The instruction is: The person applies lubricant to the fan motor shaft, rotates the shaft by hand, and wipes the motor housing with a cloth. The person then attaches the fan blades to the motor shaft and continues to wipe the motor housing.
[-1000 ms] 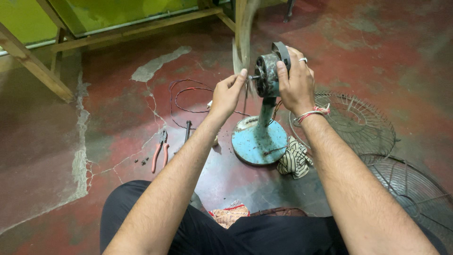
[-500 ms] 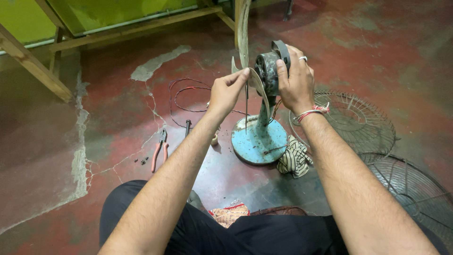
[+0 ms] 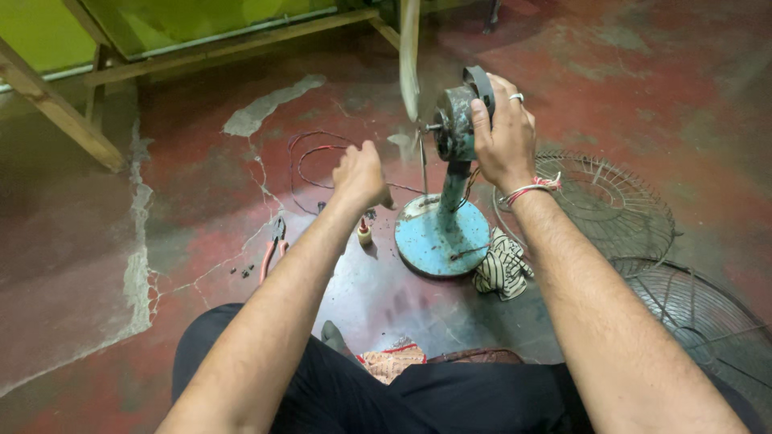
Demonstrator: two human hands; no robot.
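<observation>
A small table fan stands on the red floor on a round blue base (image 3: pixel 441 238). My right hand (image 3: pixel 503 133) grips its grey-green motor head (image 3: pixel 455 122) from the right side. A pale fan blade (image 3: pixel 409 56) sticks up from the motor shaft, blurred. My left hand (image 3: pixel 360 176) hovers lower and to the left of the motor, fingers curled, touching nothing I can see. Just under it on the floor stands a small bottle with a red cap (image 3: pixel 365 232).
Red-handled pliers (image 3: pixel 272 251) and a few small screws lie at the left. Red and black wires (image 3: pixel 310 161) loop behind my left hand. Two wire fan guards (image 3: pixel 611 205) (image 3: pixel 708 321) lie at the right. A striped cloth (image 3: pixel 503 267) lies by the base. Wooden frame legs (image 3: pixel 56 104) stand at the back left.
My left hand has let go of the blade area near the shaft and dropped down and left. The blade now looks blurred. My right hand stays on the motor.
</observation>
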